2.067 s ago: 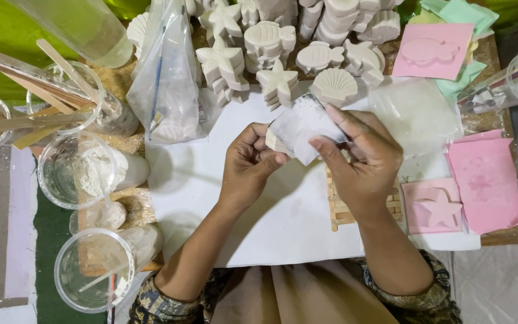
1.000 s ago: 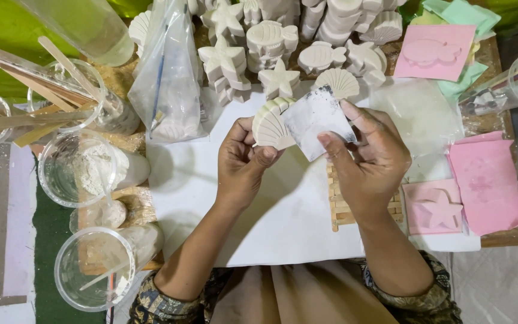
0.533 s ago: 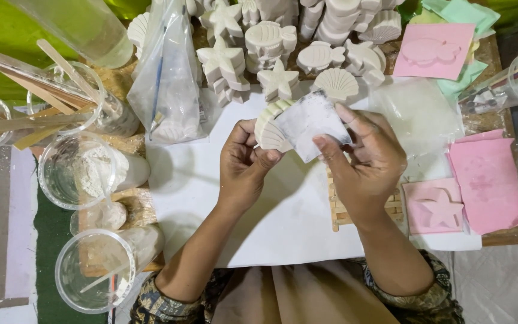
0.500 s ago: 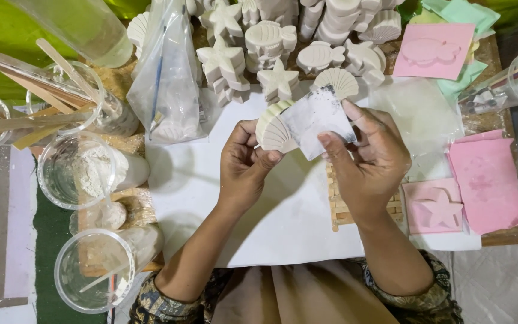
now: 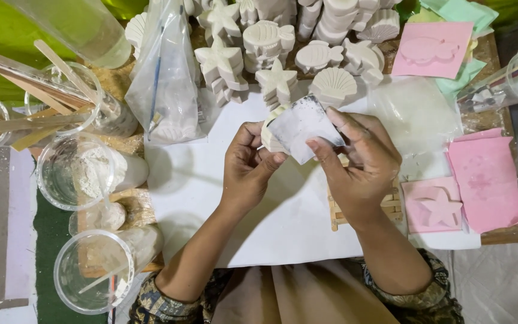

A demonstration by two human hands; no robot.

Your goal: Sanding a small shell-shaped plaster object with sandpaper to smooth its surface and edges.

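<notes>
Plaster, white and chalky, makes up the small shell-shaped cast (image 5: 269, 133) that sits pinched in the left hand (image 5: 248, 165) above the middle of the white sheet (image 5: 223, 198) covering the table. Thumb and curled fingers of that hand are closed on the cast's near and left edge, while the right hand (image 5: 360, 162) presses a worn, greyish square of abrasive paper (image 5: 302, 127) against its face, the forefinger and thumb clamped on the paper's near corner and the other fingers spread behind it. Judging by its look, the cast is rigid but brittle: light for its bulk, dusty, and likely to chip along the thin ribbed rim if squeezed there or dropped. A grip across its thicker body, as the left hand has now, seems the safest hold; the powdery surface probably gives the fingers little purchase. The paper is thin and floppy and bends round the fingertips. On the far side stand rows of finished casts, stars (image 5: 220, 60), fish (image 5: 268, 37) and a scallop shell (image 5: 333, 87), with a clear plastic bag (image 5: 166, 90) to their left. Pink rubbery moulds (image 5: 434, 204) lie to the right, and clear cups of powder (image 5: 74, 171) with wooden sticks (image 5: 37, 90) stand at the left.
</notes>
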